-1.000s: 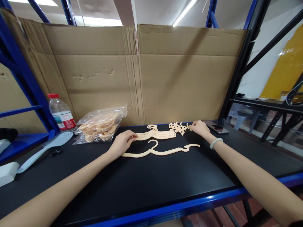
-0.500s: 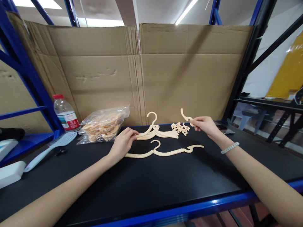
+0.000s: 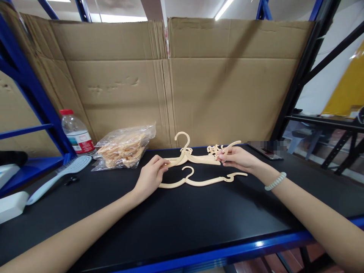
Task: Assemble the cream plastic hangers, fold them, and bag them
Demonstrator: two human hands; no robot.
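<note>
Hanger [image 3: 204, 160] pinched mid-frame by left fingers [image 3: 162, 162] seems at fitting stage, the curved piece [image 3: 234, 145] pinched by right fingers [image 3: 231, 156] needing alignment.

Pale ceiling [image 3: 190, 9]: moderately bright light is given from overhead by a slim white tube lamp [image 3: 224, 9].
Tall brown cardboard panels [image 3: 199, 91]: evenly lit, but crossed at right by a broad, soft-edged diagonal shadow.
Smooth black tabletop [image 3: 176, 223]: kept dark; a diffuse shadow is cast at right.
Shiny blue metal front rail [image 3: 222, 251]: a small white glare spot is caught right of centre.
Crumpled clear plastic bag [image 3: 125, 146]: marked by pale reflections.
Thin cream hanger in front [image 3: 204, 183]: distinctly shown against black, fine detail softened.
Outer edges: stretched by wide-angle distortion; the glossy yellow sheet [image 3: 347, 83] is blurred.
Flat dark phone [image 3: 265, 150]: bordered by a pixelated patch.
</note>
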